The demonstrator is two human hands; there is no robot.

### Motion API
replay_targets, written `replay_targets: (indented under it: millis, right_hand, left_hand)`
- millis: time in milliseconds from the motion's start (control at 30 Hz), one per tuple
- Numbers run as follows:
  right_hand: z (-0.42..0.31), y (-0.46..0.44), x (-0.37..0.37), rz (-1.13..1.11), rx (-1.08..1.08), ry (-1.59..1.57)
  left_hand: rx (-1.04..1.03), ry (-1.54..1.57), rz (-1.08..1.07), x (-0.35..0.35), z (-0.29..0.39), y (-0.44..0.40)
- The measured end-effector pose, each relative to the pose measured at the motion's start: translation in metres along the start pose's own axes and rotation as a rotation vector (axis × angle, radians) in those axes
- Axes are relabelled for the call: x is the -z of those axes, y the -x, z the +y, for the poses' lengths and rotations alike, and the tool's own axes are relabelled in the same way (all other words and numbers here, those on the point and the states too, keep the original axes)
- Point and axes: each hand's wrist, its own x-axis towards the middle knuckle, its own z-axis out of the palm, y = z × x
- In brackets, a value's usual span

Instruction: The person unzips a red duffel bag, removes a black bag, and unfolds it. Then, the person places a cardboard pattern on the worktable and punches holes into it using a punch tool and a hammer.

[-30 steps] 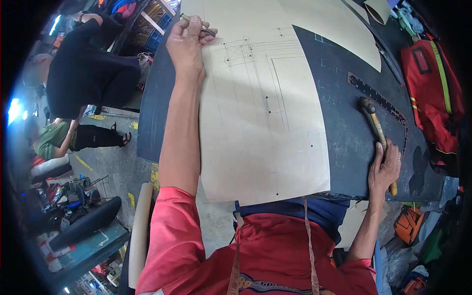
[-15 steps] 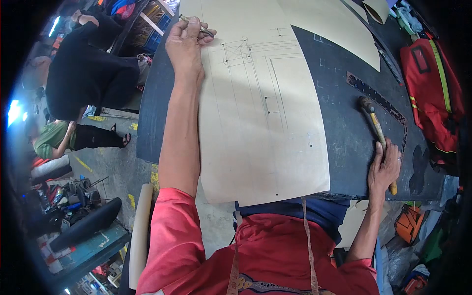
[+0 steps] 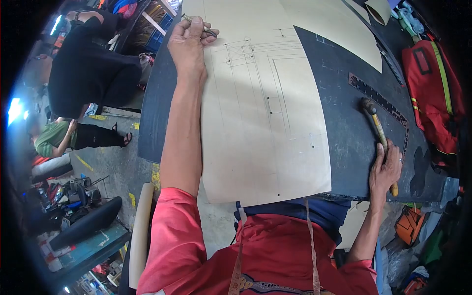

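Note:
My left hand [image 3: 189,44] is closed around a small slim tool [image 3: 210,33] near the upper left edge of a large beige sheet [image 3: 255,162]. Pencil lines and small dark holes or dots mark the sheet, several of them just right of that hand. On the dark table at the right, my right hand [image 3: 386,167] wraps round the yellow handle of a hammer [image 3: 377,123], whose dark head points away from me. A dark metal square ruler [image 3: 376,96] lies beside the hammer, partly behind its handle.
A second beige sheet [image 3: 339,29] lies at the top of the dark table [image 3: 339,113]. Red bags [image 3: 432,93] are at the right edge. Two people, one in black [image 3: 93,69] and one in green [image 3: 52,139], are at the left. A pale roll [image 3: 141,236] stands by my left side.
The view has shifted very slightly. Both hands keep their places and their holds.

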Motion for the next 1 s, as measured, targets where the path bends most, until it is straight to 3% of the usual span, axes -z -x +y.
replay_targets:
  millis: [1000]
  right_hand:
    - [-0.0022,-0.0016,0.0021,-0.009,-0.002,-0.017]
  left_hand:
    - [0.014,-0.021,-0.003,0.0007,0.0003,-0.0015]
